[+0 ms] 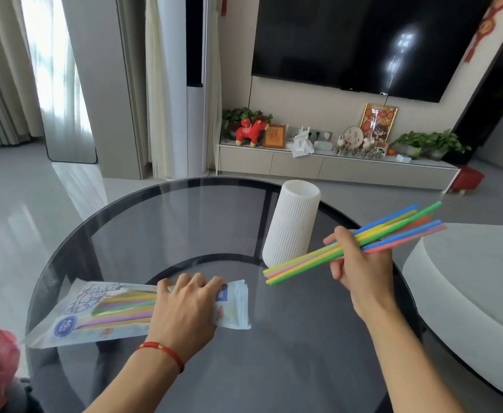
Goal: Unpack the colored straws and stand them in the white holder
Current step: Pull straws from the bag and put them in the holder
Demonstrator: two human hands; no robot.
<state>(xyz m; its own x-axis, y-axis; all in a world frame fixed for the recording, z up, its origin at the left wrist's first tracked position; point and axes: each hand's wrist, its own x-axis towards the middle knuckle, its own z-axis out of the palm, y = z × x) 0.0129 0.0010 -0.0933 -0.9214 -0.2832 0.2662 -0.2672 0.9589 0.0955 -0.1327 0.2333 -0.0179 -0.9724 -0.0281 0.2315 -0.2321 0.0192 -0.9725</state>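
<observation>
At lower centre, the left hand presses flat, fingers spread, on the clear printed plastic straw packet lying on the round dark glass table. Right of centre, the right hand grips a fanned bundle of coloured straws in the air. Just beyond stands the ribbed white cylindrical holder.

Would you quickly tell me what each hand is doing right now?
Left hand: open, pressed flat on the straw packet on the glass table.
Right hand: closed around a bunch of colored straws, held in the air.

Straw packet reads "40" (rest blurred)
</observation>
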